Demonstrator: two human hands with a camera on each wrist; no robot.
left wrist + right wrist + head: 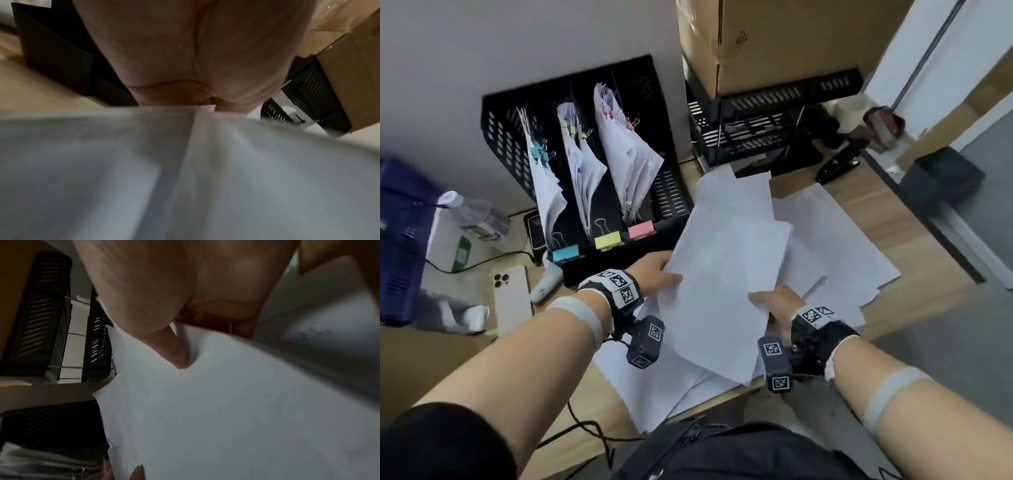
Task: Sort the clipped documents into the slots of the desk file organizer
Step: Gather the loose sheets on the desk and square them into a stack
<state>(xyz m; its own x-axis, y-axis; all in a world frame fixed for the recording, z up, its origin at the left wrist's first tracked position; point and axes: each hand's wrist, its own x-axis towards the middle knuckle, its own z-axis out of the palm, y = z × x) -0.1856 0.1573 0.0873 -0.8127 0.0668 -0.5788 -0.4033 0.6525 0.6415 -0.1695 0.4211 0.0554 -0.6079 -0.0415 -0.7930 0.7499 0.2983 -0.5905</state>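
A black mesh desk file organizer (500, 137) stands against the wall. Three of its slots hold clipped white documents, with a blue clip (565, 254), a yellow clip (607, 240) and a pink clip (641, 229) on the front lip. Its rightmost slot (669, 195) holds no papers. In front of it I hold a white paper stack (726, 274) above the desk. My left hand (659, 270) grips the stack's left edge (102, 162), thumb on top. My right hand (774, 303) pinches its near right edge (205, 402). No clip shows on this stack.
More loose white sheets (835, 236) are spread on the wooden desk (914, 260) under the stack. A black tiered tray (756, 137) under a cardboard box (774, 41) stands behind them. A phone (512, 298), a water bottle (479, 212) and a cable (585, 428) lie to the left.
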